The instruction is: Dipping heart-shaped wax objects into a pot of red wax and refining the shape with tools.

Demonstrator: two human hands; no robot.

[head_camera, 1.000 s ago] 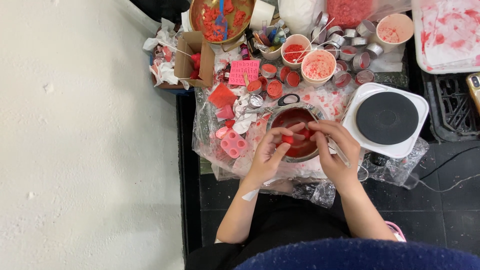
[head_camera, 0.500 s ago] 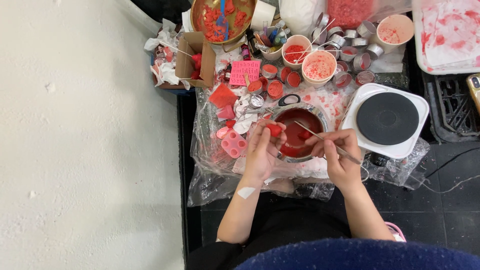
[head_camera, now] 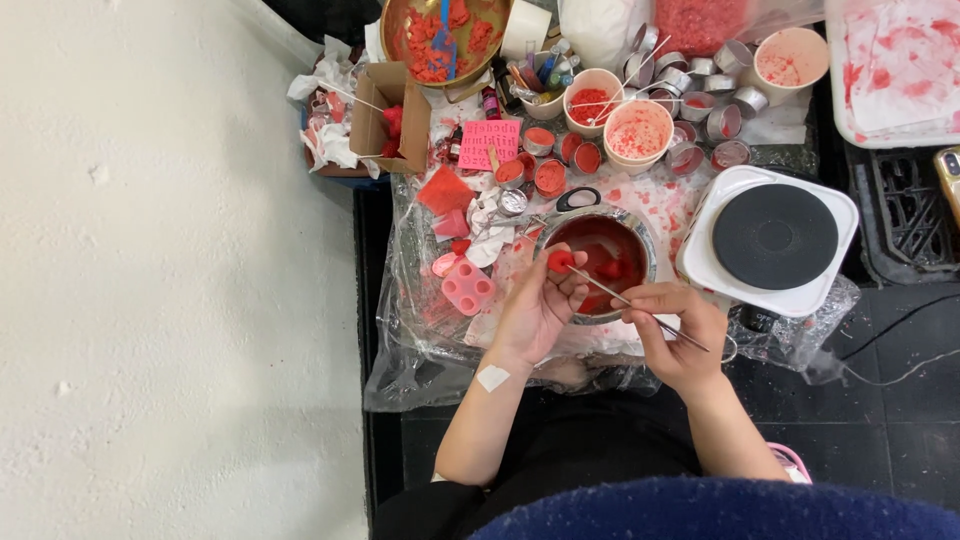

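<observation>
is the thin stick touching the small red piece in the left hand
Touching. In the head view the thin stick, held by the right hand, ends right at the small red piece pinched in the left hand.

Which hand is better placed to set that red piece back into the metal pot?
Left. The left hand pinches the red piece at the metal pot's rim; the right hand holds a thin stick.

The lump (head_camera: pixel 558 261) at the left fingertips is red; the pot (head_camera: pixel 640 238) is silver outside, dark red within; the mould (head_camera: pixel 467 288) is pink; the hotplate (head_camera: pixel 770 240) is white with a black disc; the box (head_camera: pixel 372 118) is brown; the card (head_camera: pixel 489 144) is bright pink; the tray (head_camera: pixel 900 75) is white, smeared red; the floor (head_camera: pixel 170 280) is off-white; the sleeve (head_camera: pixel 720 512) is dark blue.
</observation>
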